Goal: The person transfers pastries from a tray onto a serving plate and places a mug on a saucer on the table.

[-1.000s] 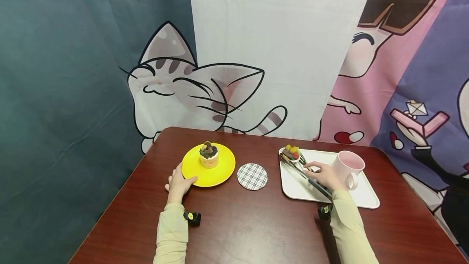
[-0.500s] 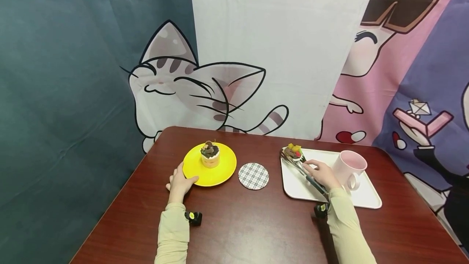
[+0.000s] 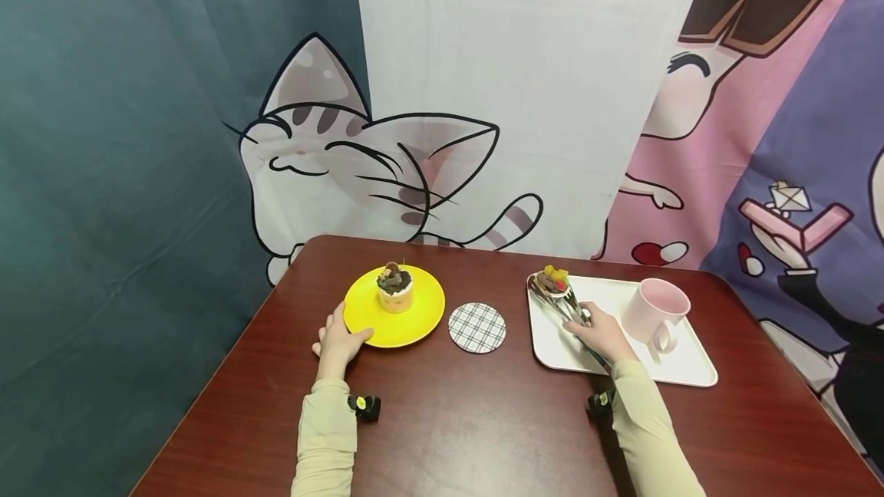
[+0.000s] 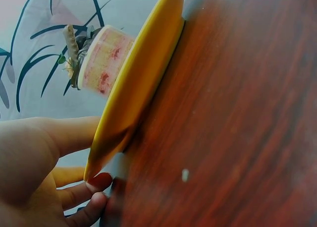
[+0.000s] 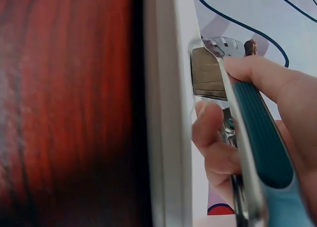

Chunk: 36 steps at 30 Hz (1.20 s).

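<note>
In the head view, my left hand (image 3: 338,342) holds the near-left rim of a yellow plate (image 3: 426,320), thumb above and fingers under the edge. A small cake (image 3: 396,294) with dark crumbs and chocolate on top stands on that plate. My right hand (image 3: 602,332) grips metal tongs with teal handles (image 5: 262,138) over a white tray (image 3: 555,355). Between the tongs' slotted ends (image 5: 223,46) sits a small chocolate cake (image 3: 552,281) topped with fruit, at the tray's far left corner. Whether this cake touches the tray is hard to tell.
On the tray, right of my right hand, stands a pink mug (image 3: 652,311) with its handle toward me. A round checked coaster (image 3: 477,327) lies between plate and tray on the brown table (image 3: 470,420). A printed cloth backdrop (image 3: 525,83) hangs behind.
My right hand has shifted slightly left and squeezed the tongs, whose arms have come closer together around the fruit-topped cake. My left hand keeps its place on the plate.
</note>
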Each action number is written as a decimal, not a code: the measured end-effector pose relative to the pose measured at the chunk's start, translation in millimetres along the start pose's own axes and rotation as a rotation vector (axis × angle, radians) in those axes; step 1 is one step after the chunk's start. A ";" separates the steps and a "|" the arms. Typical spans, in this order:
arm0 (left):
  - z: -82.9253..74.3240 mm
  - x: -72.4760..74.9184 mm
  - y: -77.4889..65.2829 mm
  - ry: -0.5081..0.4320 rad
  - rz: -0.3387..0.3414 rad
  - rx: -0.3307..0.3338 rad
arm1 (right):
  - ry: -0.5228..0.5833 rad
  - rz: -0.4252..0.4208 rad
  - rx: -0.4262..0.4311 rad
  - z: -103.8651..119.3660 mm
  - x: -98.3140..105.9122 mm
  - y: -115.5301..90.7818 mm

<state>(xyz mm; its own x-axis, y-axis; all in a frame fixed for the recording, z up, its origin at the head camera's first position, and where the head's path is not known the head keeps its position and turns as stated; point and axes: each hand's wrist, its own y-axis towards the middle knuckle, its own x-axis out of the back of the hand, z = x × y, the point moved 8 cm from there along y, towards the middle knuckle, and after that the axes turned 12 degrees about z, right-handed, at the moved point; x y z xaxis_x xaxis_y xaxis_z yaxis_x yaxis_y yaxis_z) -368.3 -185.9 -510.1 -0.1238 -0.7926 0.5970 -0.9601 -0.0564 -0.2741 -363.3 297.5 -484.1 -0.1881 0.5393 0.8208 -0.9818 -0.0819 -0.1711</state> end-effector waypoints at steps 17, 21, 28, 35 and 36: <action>3.1 -1.0 7.5 0.013 0.022 0.010 | -0.032 -0.078 -0.004 3.7 -0.2 -10.0; 3.3 -1.7 6.8 0.006 0.028 0.017 | -0.033 -0.093 0.012 8.1 1.1 -12.7; 1.8 -0.2 4.5 0.008 0.024 0.015 | -0.006 -0.104 0.027 22.0 -0.1 -17.7; 1.1 0.0 2.5 0.006 0.027 0.012 | 0.019 -0.093 0.058 37.9 -5.3 -20.8; 0.8 0.3 1.8 0.007 0.026 0.010 | 0.022 -0.093 0.062 40.0 -6.0 -21.4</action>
<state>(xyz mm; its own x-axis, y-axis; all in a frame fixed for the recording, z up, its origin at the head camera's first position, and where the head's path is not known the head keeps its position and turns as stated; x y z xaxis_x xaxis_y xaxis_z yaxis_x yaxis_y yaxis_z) -369.9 -186.7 -511.0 -0.1503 -0.7896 0.5949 -0.9539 -0.0424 -0.2972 -342.2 262.5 -463.6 -0.0962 0.5649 0.8195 -0.9948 -0.0822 -0.0601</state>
